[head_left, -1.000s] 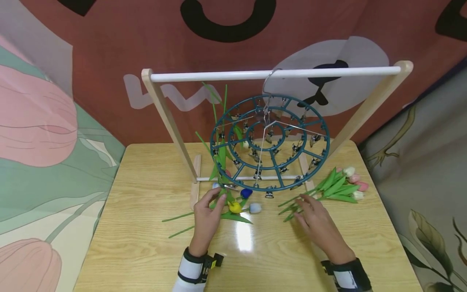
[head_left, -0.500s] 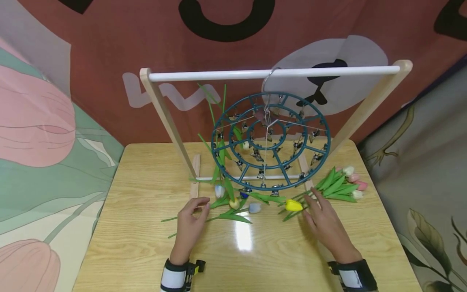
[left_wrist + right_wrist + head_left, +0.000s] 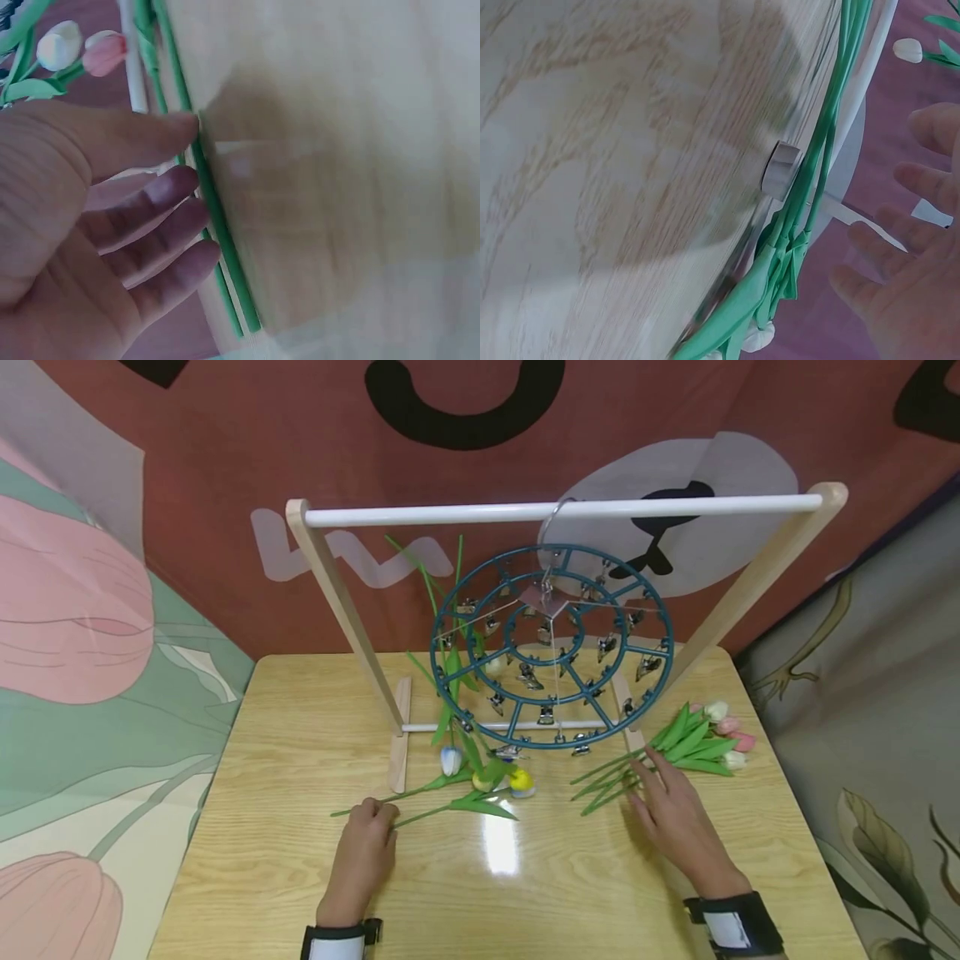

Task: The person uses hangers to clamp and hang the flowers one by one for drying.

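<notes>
My left hand (image 3: 362, 847) is at the green stems of artificial tulips (image 3: 480, 807) lying on the table. In the left wrist view the thumb tip meets a stem (image 3: 217, 217) and the other fingers lie loosely bent beside it, not closed round it. My right hand (image 3: 671, 822), fingers relaxed and apart, is by the stems of a tulip bunch (image 3: 693, 743) with pink and white heads. The right wrist view shows a gap between its fingers and the green stems (image 3: 821, 142). A yellow tulip (image 3: 521, 781) hangs head down below the round clip hanger's front edge.
The blue-green round hanger (image 3: 645, 650), with several metal clips (image 3: 547, 715), hangs by a hook from the white bar (image 3: 450, 514) of a wooden stand. More tulips hang at its left side, including a white-and-blue one (image 3: 451, 761). A patterned cloth (image 3: 225, 527) is behind the table.
My left hand has left the hanger's clips and moved left and toward me to the stems on the table. The yellow tulip swung right, then back left; the hanger turned slightly. The right hand barely moved.
</notes>
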The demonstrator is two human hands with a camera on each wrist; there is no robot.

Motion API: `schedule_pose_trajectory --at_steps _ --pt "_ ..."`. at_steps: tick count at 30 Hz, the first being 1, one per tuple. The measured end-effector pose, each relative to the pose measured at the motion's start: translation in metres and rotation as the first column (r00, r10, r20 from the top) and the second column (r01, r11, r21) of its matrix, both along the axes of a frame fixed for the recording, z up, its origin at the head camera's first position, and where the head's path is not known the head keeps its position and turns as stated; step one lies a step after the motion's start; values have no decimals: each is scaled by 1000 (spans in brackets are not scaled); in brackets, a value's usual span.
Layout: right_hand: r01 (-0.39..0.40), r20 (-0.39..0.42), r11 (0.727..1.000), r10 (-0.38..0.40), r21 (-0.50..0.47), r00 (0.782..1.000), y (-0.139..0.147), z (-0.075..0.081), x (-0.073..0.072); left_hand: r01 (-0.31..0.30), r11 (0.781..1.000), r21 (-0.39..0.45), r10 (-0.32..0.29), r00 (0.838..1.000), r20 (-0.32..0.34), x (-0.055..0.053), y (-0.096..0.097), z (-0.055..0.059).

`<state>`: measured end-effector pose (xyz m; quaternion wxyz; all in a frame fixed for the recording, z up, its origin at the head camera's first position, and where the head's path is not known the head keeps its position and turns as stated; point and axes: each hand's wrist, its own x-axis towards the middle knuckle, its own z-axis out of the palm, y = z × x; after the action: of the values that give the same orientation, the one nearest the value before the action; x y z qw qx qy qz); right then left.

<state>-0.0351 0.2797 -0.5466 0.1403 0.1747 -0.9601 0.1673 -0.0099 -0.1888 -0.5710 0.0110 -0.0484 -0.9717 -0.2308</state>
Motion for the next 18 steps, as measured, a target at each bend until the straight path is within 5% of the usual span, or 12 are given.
schedule_pose_trajectory --at_steps 10,18 --pt "7 111 1000 -8 9 994 -8 -5 4 101 977 -189 -124 986 -111 -4 4 -1" --pt "-56 150 998 50 38 988 -24 -1 6 120 963 -242 -144 986 -81 -2 15 4"
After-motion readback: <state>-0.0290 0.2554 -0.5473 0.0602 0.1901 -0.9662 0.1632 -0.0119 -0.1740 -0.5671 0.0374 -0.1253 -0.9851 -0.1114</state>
